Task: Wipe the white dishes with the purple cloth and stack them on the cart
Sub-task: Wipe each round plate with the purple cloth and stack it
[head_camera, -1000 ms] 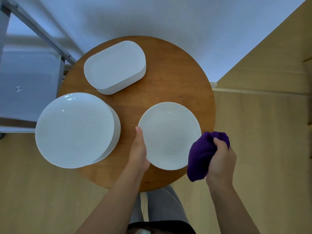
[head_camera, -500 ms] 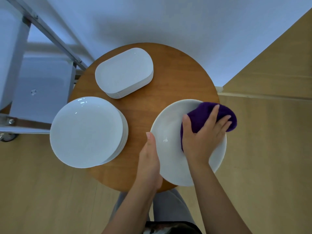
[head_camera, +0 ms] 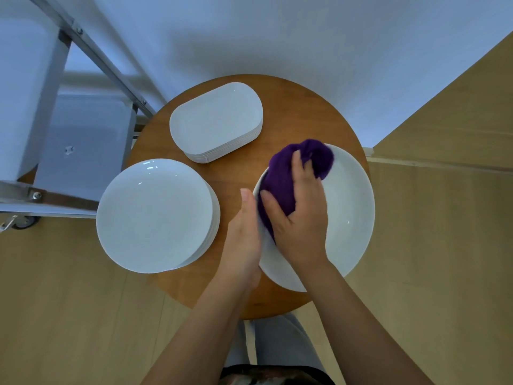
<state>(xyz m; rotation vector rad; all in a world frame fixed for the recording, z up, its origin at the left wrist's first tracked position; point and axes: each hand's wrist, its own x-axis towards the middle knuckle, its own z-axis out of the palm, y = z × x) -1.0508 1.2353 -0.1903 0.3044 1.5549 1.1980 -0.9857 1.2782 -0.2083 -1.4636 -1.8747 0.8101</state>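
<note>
**Cloth on the round plate**

The right hand (head_camera: 301,215) pressed the bunched purple cloth (head_camera: 294,173) onto the upper left part of the round white plate (head_camera: 349,212), fingers spread over it. The left hand (head_camera: 244,234) gripped the plate's left rim, thumb along the edge. The plate overhung the round wooden table (head_camera: 291,112), beside a stack of round white plates (head_camera: 155,215) and a stack of oblong white dishes (head_camera: 216,120). The grey metal cart (head_camera: 83,151) stood left.
</note>
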